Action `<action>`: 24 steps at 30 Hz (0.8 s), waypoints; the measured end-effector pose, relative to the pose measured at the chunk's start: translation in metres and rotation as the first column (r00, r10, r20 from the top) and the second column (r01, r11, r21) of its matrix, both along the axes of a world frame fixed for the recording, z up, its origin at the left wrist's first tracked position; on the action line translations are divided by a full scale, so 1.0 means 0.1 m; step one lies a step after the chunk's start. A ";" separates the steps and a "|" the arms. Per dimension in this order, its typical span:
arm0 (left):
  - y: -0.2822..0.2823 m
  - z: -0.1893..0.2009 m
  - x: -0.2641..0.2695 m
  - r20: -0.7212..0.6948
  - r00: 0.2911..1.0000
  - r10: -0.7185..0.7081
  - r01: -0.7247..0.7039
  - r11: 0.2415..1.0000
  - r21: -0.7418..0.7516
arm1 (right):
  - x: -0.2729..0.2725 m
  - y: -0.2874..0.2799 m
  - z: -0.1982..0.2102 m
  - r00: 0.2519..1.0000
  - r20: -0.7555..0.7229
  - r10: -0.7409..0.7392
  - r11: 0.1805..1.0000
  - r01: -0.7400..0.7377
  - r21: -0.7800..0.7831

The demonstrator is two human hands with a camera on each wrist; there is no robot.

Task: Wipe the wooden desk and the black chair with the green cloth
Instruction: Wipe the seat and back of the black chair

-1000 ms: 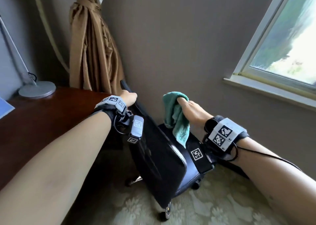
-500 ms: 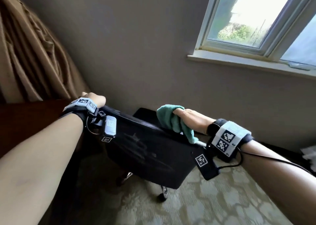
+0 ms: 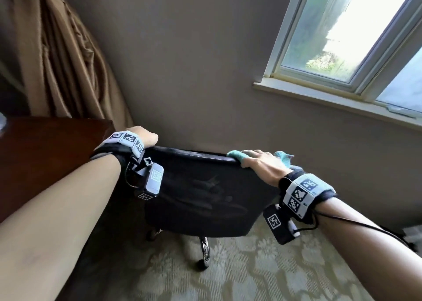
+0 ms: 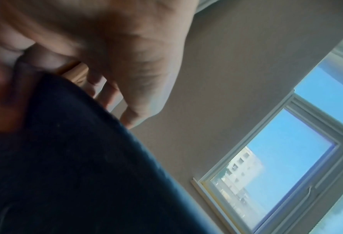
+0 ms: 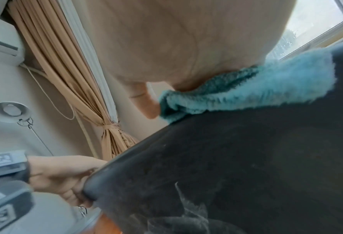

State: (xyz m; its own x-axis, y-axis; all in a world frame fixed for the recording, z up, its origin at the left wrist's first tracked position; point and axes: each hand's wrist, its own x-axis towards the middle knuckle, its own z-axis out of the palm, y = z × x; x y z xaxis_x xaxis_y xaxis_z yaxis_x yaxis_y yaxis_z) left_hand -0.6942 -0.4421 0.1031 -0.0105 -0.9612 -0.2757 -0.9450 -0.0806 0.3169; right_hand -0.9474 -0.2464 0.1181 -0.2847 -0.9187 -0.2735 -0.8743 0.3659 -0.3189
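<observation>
Since earlier, both hands grip the black chair [image 3: 205,186] top, right [image 3: 262,165] pressing green cloth [image 3: 237,155], left [image 3: 146,137] bare.

Your left hand [image 3: 146,137] on chair back [image 3: 205,191] top edge, left end; right hand [image 3: 262,167] on cloth [image 3: 236,155] at right end. Desk [image 3: 45,154] left of chair; window [image 3: 347,33] upper right.
</observation>
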 end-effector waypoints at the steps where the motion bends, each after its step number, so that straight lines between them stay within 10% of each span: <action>1: 0.08 0.00 0.01 -0.053 0.999 -0.008 0.009 1.000 0.019 | -0.07 0.00 -0.02 0.997 -0.065 0.043 0.999 -0.042 0.015; 5: 0.41 -0.09 0.04 -0.379 0.926 0.006 0.050 0.989 0.138 | -0.11 -0.05 -0.06 0.969 -0.234 0.073 0.997 -0.077 -0.011; 13: 0.95 -0.30 -0.01 -0.822 0.417 0.388 -0.102 0.919 0.382 | 0.73 -0.27 -0.31 0.947 -0.262 0.184 0.947 -0.242 -0.211; 20: 0.81 -0.29 0.18 -0.756 0.599 0.264 -0.072 0.958 0.277 | 1.09 -0.44 -0.42 0.923 -0.275 0.270 0.895 -0.345 -0.282; 24: 0.83 -0.31 0.24 -0.810 0.521 0.269 -0.024 0.953 0.301 | 1.30 -0.59 -0.43 0.876 -0.322 0.359 0.852 -0.448 -0.270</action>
State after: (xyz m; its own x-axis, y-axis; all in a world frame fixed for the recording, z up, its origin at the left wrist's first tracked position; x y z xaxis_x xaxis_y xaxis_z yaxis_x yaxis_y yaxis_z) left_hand -0.6698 -0.3589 0.0718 -0.2176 -0.8811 -0.4199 -0.2201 -0.3748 0.9006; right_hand -0.8179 -0.3052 0.0752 0.1140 -0.9893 0.0912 -0.9866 -0.1235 -0.1066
